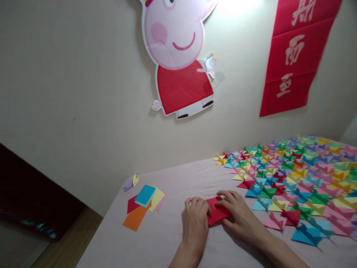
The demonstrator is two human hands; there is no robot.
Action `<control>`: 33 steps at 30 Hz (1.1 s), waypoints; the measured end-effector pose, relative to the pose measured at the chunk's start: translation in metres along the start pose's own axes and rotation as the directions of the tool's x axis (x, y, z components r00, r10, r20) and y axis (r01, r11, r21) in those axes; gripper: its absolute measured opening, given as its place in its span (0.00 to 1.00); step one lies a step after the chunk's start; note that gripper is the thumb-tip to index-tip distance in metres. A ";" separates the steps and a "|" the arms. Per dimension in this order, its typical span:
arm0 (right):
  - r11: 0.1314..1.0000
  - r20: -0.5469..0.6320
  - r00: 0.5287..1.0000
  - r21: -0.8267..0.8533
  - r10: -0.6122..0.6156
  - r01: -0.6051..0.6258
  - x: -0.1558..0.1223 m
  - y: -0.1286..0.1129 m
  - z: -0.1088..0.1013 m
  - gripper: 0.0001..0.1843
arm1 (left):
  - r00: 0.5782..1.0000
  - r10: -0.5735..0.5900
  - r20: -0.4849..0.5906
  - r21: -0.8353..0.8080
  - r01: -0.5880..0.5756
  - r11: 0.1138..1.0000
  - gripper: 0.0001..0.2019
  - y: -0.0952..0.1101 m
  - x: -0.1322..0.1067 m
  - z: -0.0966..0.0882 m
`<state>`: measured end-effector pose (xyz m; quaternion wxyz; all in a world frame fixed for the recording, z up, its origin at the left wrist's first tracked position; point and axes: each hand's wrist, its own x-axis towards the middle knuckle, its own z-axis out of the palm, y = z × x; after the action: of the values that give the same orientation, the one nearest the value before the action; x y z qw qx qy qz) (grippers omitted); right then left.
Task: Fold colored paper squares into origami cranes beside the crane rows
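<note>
A red sheet of origami paper point(216, 213) lies between my hands on the pale pink cloth point(117, 253). My left hand point(196, 216) is curled with its fingers closed over the paper's left edge. My right hand point(237, 212) grips the right side, fingertips on top and the thumb at the lower edge. Left of my hands rests a loose pile of coloured paper, with a blue sheet point(145, 195) on top, an orange sheet point(135, 219) nearest me, and red, yellow and pink ones partly covered.
Many folded paper cranes point(299, 173) stand in rows across the right side. Two more folded pieces, yellow point(135, 180) and purple point(128, 186), sit at the far left corner. Behind is a wall with a cartoon pig cutout point(184, 87) and a red banner point(295, 56).
</note>
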<state>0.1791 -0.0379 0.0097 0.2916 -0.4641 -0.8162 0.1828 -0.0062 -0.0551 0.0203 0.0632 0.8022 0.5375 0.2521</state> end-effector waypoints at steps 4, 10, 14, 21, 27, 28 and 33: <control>0.996 0.033 0.997 -0.033 -0.076 0.077 0.001 -0.006 -0.010 0.17 | 0.999 -0.029 0.023 -0.051 0.030 0.998 0.18 0.000 -0.013 -0.003; 0.997 0.087 0.993 0.024 -0.081 0.079 0.005 -0.001 -0.014 0.09 | 0.997 -0.066 0.030 -0.080 0.068 0.994 0.07 0.000 -0.017 -0.007; 0.999 0.046 0.998 0.023 0.033 -0.034 0.016 0.004 -0.005 0.15 | 0.988 -0.140 0.064 -0.046 0.143 0.989 0.07 -0.002 -0.005 -0.009; 0.954 -0.012 0.955 -0.037 0.298 -0.298 0.034 0.005 0.008 0.07 | 0.989 0.148 -0.002 0.149 -0.146 0.978 0.24 -0.016 -0.020 0.013; 0.954 -0.069 0.955 -0.064 0.289 -0.294 0.033 0.008 0.016 0.07 | 0.961 0.262 0.088 0.183 -0.274 0.944 0.38 -0.040 -0.043 0.054; 0.955 -0.075 0.956 -0.063 0.284 -0.289 0.033 0.009 0.017 0.07 | 0.963 0.250 0.098 0.183 -0.264 0.947 0.39 -0.042 -0.043 0.056; 0.959 -0.073 0.958 -0.052 0.276 -0.280 0.030 0.012 0.021 0.07 | 0.965 0.235 0.115 0.157 -0.251 0.955 0.40 -0.043 -0.041 0.057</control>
<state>0.1611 -0.0063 -0.0040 0.2748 -0.5886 -0.7384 0.1814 -0.0267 -0.0645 -0.0590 -0.0116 0.8758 0.4506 0.1729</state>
